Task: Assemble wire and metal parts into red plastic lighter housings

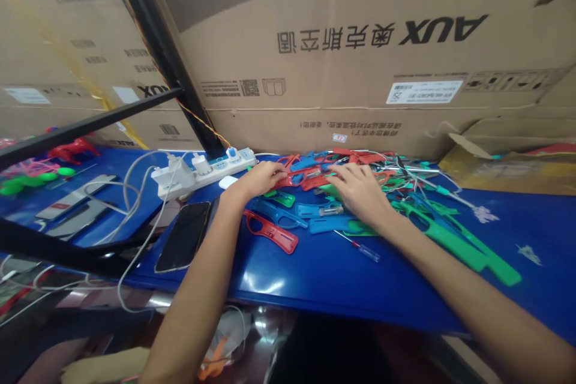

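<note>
My left hand [265, 177] is at the left side of a heap of coloured plastic parts, its fingers closed at a red plastic part [294, 179]. Over the middle of the heap is my right hand [362, 189], palm down, with bent fingers apart among the parts; its fingertips partly hide what they touch. In front lie a red handle-shaped shell [275, 236], a blue shell [281, 213] and another blue shell [330, 225]. A small screwdriver [369, 252] with a clear handle rests near them. Long green shells [468, 249] spread out to the right.
Left of the heap are a white power strip [209, 171] with plugged-in chargers and a black phone [184, 234]. Large cardboard boxes [315, 84] stand behind the blue table [306, 282]. A black metal frame [162, 48] rises on the left. An opened carton [508, 171] sits at right.
</note>
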The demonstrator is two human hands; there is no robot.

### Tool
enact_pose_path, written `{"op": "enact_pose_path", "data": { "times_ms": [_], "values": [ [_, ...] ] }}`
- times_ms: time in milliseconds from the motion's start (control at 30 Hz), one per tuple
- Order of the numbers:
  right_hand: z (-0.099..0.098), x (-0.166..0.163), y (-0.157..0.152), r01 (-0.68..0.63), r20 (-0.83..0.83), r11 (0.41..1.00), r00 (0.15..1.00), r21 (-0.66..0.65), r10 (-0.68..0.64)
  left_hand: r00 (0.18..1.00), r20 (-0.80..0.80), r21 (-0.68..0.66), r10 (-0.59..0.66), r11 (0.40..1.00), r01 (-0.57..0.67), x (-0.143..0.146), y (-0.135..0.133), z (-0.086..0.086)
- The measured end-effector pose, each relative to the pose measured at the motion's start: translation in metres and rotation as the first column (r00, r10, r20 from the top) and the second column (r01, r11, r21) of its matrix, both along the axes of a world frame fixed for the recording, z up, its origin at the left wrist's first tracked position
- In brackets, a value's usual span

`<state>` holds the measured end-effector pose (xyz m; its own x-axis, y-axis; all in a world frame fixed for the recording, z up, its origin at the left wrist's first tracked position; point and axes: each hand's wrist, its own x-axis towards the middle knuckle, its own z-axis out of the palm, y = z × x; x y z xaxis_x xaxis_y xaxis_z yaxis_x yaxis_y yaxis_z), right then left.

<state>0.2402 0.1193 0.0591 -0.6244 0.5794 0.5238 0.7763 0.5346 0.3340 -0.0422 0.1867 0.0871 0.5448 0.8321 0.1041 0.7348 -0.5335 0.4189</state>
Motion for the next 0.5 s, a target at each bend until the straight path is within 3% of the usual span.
{"op": "enact_pose_path", "data": {
  "times_ms": [133, 233, 300, 367, 433, 500],
  "values": [
    [0.016, 0.006, -0.022, -0.23, -0.288, 0.973, 0.93, 0.035, 0.23, 1.0, 0.023, -0.012, 0.018, 1.0, -0.017, -0.002, 0.004, -0.006],
    [0.027, 0.006, -0.044, -0.421, -0.418, 0.904, 0.836, -0.073, 0.355, 0.999, 0.047, -0.012, 0.024, 1.0, -0.024, -0.004, 0.005, -0.007],
    [0.03, 0.003, -0.055, -0.564, -0.517, 0.79, 0.763, -0.24, 0.388, 0.997, 0.066, 0.001, 0.038, 0.999, -0.039, -0.005, 0.007, -0.008],
    [0.03, -0.002, -0.063, -0.676, -0.599, 0.611, 0.706, -0.412, 0.378, 0.995, 0.084, 0.024, 0.059, 0.998, -0.061, -0.006, 0.009, -0.009],
    [0.029, -0.007, -0.067, -0.717, -0.627, 0.45, 0.691, -0.532, 0.36, 0.993, 0.095, 0.047, 0.072, 0.996, -0.076, -0.008, 0.011, -0.011],
    [0.027, -0.01, -0.069, -0.7, -0.592, 0.36, 0.714, -0.616, 0.374, 0.992, 0.1, 0.075, 0.076, 0.994, -0.083, -0.009, 0.012, -0.012]
  ]
}}
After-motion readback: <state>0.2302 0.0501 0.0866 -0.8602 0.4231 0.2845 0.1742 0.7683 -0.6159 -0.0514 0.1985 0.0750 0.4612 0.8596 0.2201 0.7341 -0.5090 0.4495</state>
